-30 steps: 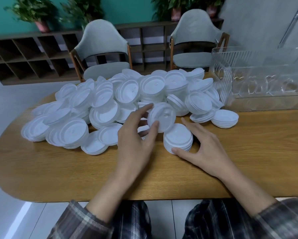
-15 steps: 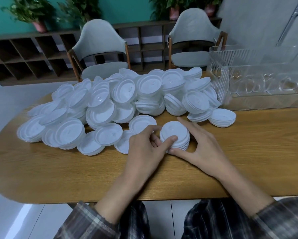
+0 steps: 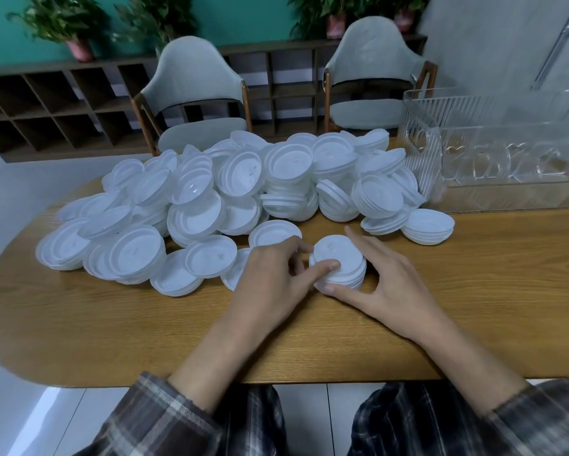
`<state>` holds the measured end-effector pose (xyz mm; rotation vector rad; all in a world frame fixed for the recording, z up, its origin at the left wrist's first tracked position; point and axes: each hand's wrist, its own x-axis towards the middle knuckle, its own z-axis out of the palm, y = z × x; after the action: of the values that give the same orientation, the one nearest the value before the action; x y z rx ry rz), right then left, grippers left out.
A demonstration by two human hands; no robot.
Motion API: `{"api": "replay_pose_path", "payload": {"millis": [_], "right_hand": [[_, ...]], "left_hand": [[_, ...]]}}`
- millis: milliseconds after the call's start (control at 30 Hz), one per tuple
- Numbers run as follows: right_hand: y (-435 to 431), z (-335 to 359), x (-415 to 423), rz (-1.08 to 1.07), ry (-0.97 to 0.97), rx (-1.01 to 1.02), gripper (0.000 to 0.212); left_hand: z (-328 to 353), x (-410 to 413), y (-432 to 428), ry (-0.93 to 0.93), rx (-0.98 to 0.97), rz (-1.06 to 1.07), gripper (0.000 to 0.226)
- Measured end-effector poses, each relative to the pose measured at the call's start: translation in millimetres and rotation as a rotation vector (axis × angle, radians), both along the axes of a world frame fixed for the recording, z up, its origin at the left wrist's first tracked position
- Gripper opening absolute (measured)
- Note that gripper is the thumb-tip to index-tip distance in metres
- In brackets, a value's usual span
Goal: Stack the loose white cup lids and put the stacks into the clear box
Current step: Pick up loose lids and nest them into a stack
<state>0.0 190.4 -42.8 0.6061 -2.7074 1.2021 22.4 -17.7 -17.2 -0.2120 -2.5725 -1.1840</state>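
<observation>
A wooden table (image 3: 473,307) with a rounded left end is seen from above. The clear box (image 3: 419,153) is placed at its far right corner. A big heap of loose white lids (image 3: 243,185) is spread along the far edge, from the left end up to the wall of the box. Towards the near edge, just in front of the heap, a short stack of lids (image 3: 342,255) is gripped from two sides. The right hand (image 3: 395,291) is curved round its right and near side. By the left hand (image 3: 273,284) it is pinched, with the thumb laid on top.
</observation>
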Motion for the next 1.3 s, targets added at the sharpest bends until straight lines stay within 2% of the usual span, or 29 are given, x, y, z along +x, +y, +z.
{"api": "replay_pose_path", "payload": {"millis": [133,200,300,500,700,800,933,1300], "right_hand": [[-1.0,0.3,0.0,-0.031,-0.010,0.000,0.103],[-1.0,-1.0,-0.4,-0.042,-0.019,-0.005,0.104],[-0.8,-0.6,-0.9,-0.056,-0.035,0.002,0.103],[0.2,-1.5,-1.4,-0.044,-0.043,0.014,0.104],[0.5,-2.2,-0.3,-0.002,-0.031,0.011,0.103],[1.1,-3.1,-0.5,-0.001,-0.021,-0.001,0.102],[1.4,-3.1,0.3,0.001,-0.005,-0.008,0.102],[1.7,-2.3,-0.8,0.010,0.016,-0.048,0.100]], "left_hand": [[0.6,-3.4,-29.3,0.231,-0.318,0.031,0.024],[-2.4,-8.3,-36.2,0.232,-0.449,0.018,0.027],[-4.5,-10.5,-35.6,0.195,-0.476,-0.003,0.022],[2.0,-11.9,-31.0,0.166,-0.300,0.070,0.022],[12.9,-5.8,-24.7,0.117,0.066,0.143,0.014],[15.1,-3.7,-20.3,0.095,0.116,0.152,0.009],[15.6,-0.1,-15.6,0.106,0.180,0.161,0.017],[20.6,4.8,-6.1,-0.068,0.694,0.093,0.043]]}}
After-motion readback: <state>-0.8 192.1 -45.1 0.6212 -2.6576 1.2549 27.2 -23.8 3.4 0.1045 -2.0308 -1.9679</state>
